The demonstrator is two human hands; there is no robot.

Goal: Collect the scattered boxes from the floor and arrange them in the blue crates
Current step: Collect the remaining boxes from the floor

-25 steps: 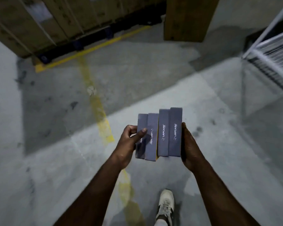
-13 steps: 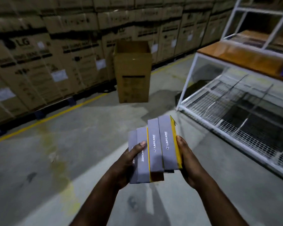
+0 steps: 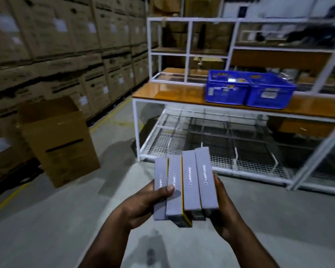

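Note:
Several slim grey boxes (image 3: 190, 182) with white lettering and yellow edges stand side by side, pressed between my two hands at chest height. My left hand (image 3: 143, 204) grips the left side of the bundle, thumb lying across the front. My right hand (image 3: 223, 206) clamps the right side. Two blue crates stand side by side on the wooden worktop ahead: the left crate (image 3: 225, 91) and the right crate (image 3: 269, 94). Some small items show inside them, too blurred to name.
A white metal workbench with a wooden top (image 3: 172, 93) and a wire mesh lower shelf (image 3: 211, 151) stands ahead on the right. An open cardboard carton (image 3: 60, 144) stands on the concrete floor at left. Stacked cartons (image 3: 46, 55) line the left wall.
The view has swung up and to the right, from the floor to the workbench and blue crates. The bundle of boxes stays held between both hands.

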